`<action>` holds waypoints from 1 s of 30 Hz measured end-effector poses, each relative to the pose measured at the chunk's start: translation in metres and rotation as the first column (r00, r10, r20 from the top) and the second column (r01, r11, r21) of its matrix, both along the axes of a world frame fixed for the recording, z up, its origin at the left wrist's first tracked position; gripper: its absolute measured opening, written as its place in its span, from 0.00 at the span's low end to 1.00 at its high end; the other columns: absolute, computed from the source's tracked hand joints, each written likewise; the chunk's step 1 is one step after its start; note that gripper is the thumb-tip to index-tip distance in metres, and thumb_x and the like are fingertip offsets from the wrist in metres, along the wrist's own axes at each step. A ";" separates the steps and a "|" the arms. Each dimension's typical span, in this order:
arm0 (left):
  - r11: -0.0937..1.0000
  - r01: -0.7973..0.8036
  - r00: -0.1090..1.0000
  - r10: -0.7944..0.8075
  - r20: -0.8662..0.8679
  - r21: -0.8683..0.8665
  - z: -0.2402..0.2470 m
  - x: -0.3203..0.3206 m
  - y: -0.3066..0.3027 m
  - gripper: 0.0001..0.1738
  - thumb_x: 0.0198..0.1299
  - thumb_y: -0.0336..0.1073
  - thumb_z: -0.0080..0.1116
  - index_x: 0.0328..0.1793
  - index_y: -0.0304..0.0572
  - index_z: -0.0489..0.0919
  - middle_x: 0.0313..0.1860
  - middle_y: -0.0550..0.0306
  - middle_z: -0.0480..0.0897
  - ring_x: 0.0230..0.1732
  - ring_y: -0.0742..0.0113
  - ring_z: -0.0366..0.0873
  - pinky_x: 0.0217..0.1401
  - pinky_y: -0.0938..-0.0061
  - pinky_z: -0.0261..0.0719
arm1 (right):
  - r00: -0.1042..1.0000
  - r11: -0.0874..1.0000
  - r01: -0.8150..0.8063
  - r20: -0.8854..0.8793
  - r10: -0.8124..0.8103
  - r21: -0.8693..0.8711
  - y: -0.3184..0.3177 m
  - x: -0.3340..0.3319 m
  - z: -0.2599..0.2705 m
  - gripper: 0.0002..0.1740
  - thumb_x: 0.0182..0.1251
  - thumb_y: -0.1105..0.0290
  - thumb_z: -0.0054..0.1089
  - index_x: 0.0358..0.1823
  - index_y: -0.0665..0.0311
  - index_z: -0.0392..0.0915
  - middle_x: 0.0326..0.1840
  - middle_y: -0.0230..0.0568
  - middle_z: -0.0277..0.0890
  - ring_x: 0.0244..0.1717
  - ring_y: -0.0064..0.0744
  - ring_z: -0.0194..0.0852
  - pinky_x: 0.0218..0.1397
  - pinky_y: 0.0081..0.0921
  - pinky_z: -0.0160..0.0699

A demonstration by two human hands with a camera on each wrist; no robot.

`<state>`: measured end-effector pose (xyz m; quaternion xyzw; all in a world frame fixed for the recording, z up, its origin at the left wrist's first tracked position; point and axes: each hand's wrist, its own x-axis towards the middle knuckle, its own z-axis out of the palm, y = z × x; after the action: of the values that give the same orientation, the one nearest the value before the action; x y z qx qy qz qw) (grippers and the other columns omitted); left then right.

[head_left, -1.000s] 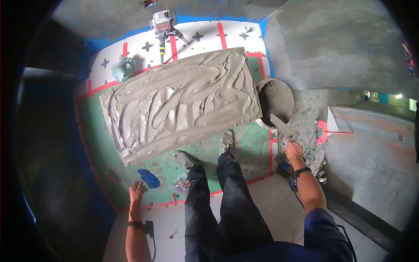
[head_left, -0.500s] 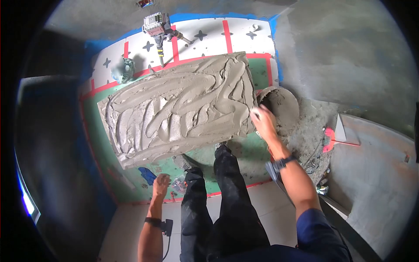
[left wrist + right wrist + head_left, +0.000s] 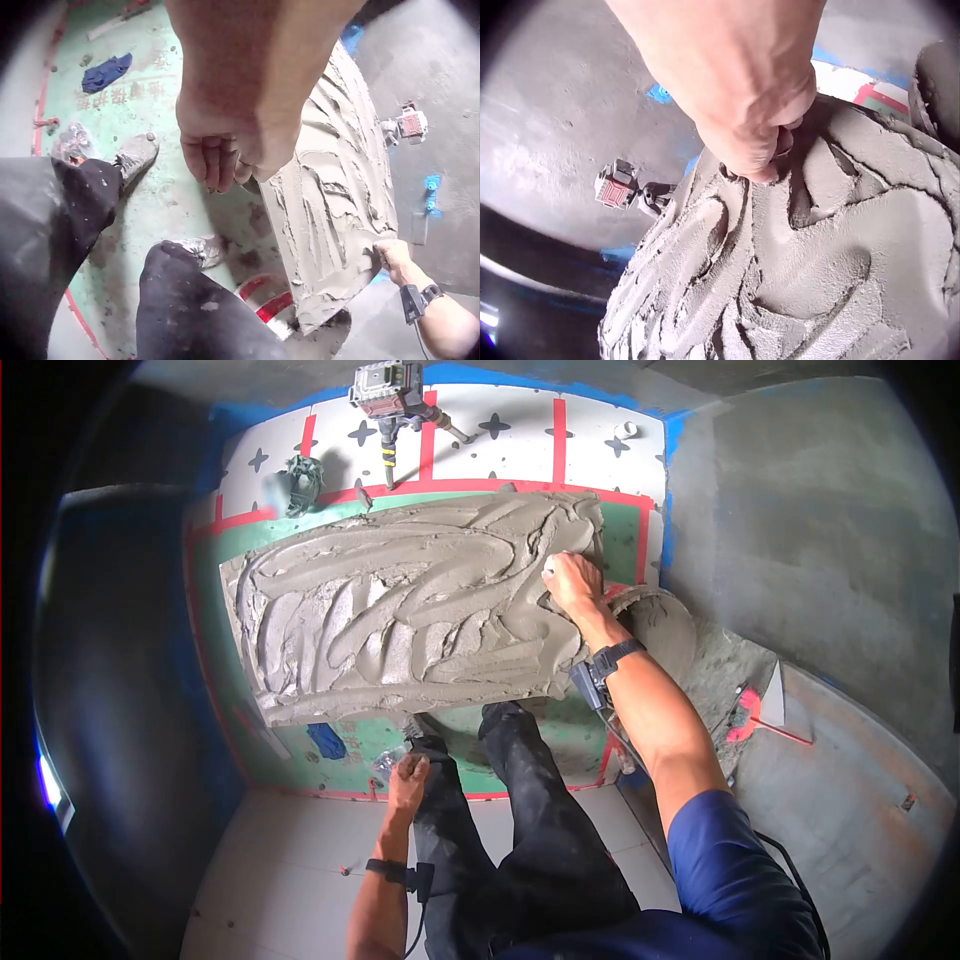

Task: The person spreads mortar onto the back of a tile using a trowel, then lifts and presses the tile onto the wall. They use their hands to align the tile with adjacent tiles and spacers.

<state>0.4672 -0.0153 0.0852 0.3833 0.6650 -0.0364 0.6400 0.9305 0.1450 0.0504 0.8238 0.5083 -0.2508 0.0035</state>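
A large rectangular slab [image 3: 400,610] coated in wet grey mortar lies before my feet, its surface full of curved ridges. My right hand [image 3: 575,582] is over the slab's right end, fingers curled round the handle of a trowel. The trowel is mostly hidden by the hand and mortar; in the right wrist view the knuckles [image 3: 761,161] come right down at the ridges. Away from the slab, my left hand [image 3: 408,782] hangs in front of my leg with loosely curled fingers and nothing visible in it.
A mortar bucket [image 3: 672,628] lies at the slab's right. Behind the slab stand a tripod device [image 3: 388,395] and a green bag [image 3: 300,485]. A blue cloth [image 3: 325,741] and a clear plastic bag [image 3: 388,762] lie in front. A red-handled dustpan [image 3: 745,715] is at right.
My right hand has moved from beside the bucket up and left over the slab, taking the trowel along. The left hand has shifted right, toward my leg.
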 end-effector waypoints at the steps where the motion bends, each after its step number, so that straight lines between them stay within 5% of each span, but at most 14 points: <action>1: 1.000 -0.005 1.000 0.005 0.000 0.000 0.001 -0.002 0.002 0.15 0.71 0.41 0.57 0.45 0.33 0.80 0.33 0.60 0.82 0.34 0.74 0.77 0.41 0.76 0.77 | 1.000 1.000 0.002 -0.001 -0.002 -0.022 0.002 -0.001 0.001 0.10 0.60 0.65 0.67 0.32 0.65 0.84 0.36 0.52 0.85 0.39 0.55 0.86 0.42 0.46 0.84; 13: 0.999 -0.020 1.000 0.021 -0.017 0.025 -0.020 -0.041 -0.004 0.13 0.71 0.40 0.57 0.44 0.36 0.80 0.35 0.60 0.82 0.35 0.73 0.79 0.39 0.76 0.80 | 0.998 0.997 0.057 0.000 -0.057 -0.052 -0.006 -0.004 0.003 0.11 0.62 0.63 0.64 0.33 0.64 0.84 0.35 0.54 0.84 0.39 0.58 0.85 0.42 0.48 0.84; 18: 0.999 0.040 0.998 -0.040 -0.038 0.004 -0.010 -0.033 0.002 0.18 0.67 0.45 0.55 0.37 0.34 0.79 0.26 0.57 0.77 0.31 0.69 0.73 0.37 0.70 0.71 | 0.999 0.993 0.038 0.011 -0.037 -0.113 -0.001 -0.009 -0.003 0.11 0.62 0.63 0.64 0.35 0.63 0.84 0.38 0.53 0.85 0.41 0.57 0.85 0.42 0.48 0.84; 30: 0.995 0.086 0.994 -0.083 -0.069 0.051 -0.009 -0.034 -0.003 0.17 0.65 0.43 0.56 0.35 0.34 0.79 0.25 0.56 0.77 0.29 0.66 0.74 0.35 0.69 0.72 | 0.998 0.994 0.064 0.009 -0.063 -0.093 -0.001 -0.008 0.001 0.11 0.61 0.62 0.64 0.37 0.62 0.84 0.38 0.53 0.85 0.42 0.56 0.85 0.44 0.48 0.83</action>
<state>0.4328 -0.0186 0.0761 0.4269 0.6698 -0.0582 0.6047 0.9221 0.1443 0.0516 0.8392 0.4696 -0.2719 0.0354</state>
